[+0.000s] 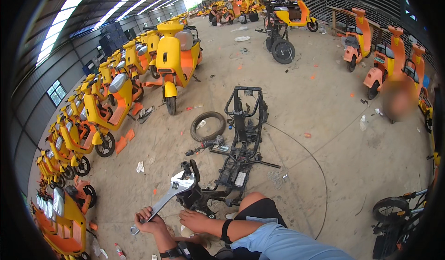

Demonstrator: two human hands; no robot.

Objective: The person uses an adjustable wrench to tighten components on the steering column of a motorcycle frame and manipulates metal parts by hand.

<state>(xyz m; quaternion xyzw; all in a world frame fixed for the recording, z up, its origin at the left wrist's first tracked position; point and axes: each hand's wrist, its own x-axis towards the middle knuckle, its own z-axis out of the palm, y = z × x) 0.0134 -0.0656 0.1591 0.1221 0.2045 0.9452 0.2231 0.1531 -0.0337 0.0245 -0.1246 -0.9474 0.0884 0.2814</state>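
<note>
Both of your hands are low at the front end of the stripped black scooter frame [241,139], which lies flat on the dusty concrete floor [324,135]. Your left hand [149,223] is clamped round the handle of a big, bright steel adjustable wrench [169,193], angled so that its head meets the frame's steering end, likely for leverage. Your right hand [197,220] lies with fingers spread and gripping nothing, just beside the frame's dark metal, seemingly to steady it; a loose rubber tyre [207,125] rests near the frame's left side.
</note>
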